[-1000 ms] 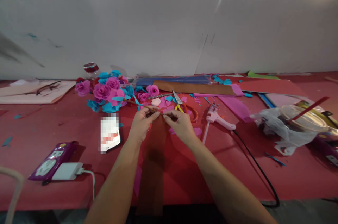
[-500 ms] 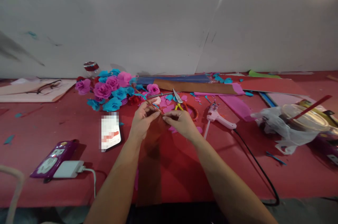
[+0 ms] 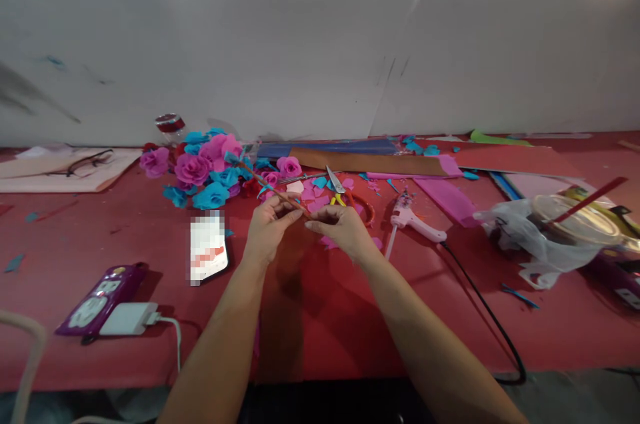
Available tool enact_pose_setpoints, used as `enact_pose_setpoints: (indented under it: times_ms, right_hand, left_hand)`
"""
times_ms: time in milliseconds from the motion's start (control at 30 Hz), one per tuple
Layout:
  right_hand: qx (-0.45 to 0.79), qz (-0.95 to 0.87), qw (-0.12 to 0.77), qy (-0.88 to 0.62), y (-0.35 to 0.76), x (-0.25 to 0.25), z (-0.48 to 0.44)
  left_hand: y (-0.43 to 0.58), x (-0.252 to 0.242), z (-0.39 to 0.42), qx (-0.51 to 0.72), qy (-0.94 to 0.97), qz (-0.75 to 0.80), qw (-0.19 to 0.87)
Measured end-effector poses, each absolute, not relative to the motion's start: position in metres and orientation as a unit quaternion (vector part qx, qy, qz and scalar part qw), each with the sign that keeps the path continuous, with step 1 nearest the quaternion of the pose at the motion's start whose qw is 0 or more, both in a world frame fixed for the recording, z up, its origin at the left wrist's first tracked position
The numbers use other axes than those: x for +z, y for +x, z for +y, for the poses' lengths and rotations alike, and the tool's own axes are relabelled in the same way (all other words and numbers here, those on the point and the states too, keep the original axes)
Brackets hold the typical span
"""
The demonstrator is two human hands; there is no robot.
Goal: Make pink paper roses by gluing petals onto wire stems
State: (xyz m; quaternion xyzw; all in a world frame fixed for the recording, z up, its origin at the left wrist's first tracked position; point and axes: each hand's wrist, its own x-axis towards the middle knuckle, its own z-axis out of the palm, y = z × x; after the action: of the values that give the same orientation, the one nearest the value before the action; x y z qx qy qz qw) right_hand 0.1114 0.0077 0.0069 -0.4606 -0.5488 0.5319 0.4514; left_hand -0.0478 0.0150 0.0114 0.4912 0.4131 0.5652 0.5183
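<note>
My left hand [image 3: 269, 227] is closed on a thin brown flower stem [image 3: 267, 185], which slants up and away to the left. At its far end a pink paper flower [image 3: 221, 149] overlaps the pile of blue and pink paper flowers [image 3: 193, 171]. Fingertips and thumb of my right hand [image 3: 340, 227] pinch the near end of the stem, close beside the left fingers. Below the hands, a brown paper strip [image 3: 281, 331] runs toward the table's front edge. Behind them lie scissors [image 3: 336, 184] with orange and yellow handles, among pink and blue paper scraps [image 3: 314, 192].
A pink glue gun [image 3: 417, 223] with a black cord lies to the right, near a plastic bag [image 3: 530, 237] holding a lidded container. On the left are a phone [image 3: 209, 251], a purple pouch [image 3: 100, 297] and a white charger [image 3: 129, 319]. Brown paper [image 3: 360, 163] lies along the back.
The stem shows more of its length up to the left, and its flower appears larger over the pile. Both hands stay together in nearly the same place; the view has shifted slightly.
</note>
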Motion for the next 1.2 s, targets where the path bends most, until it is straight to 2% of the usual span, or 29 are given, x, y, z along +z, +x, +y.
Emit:
enact_pose_setpoints:
  times_ms: [133,567,1000,1200]
  right_hand:
    - [0.595,-0.518,0.445,-0.424,0.112,0.017,0.004]
    - [0.68,-0.428,0.459,-0.379,0.108,0.015,0.003]
    - [0.603,-0.441,0.513,-0.422,0.107,0.01,0.006]
    - [0.628,-0.431,0.498,-0.414,0.105,0.009,0.005]
  left_hand:
    - [-0.047,0.016,0.013,0.582,0.487,0.388,0.523]
    - [-0.046,0.018,0.013,0.611,0.432,0.368,0.551]
    - [-0.048,0.017,0.013,0.608,0.44,0.386,0.536]
    - [-0.05,0.017,0.016,0.621,0.428,0.392,0.527]
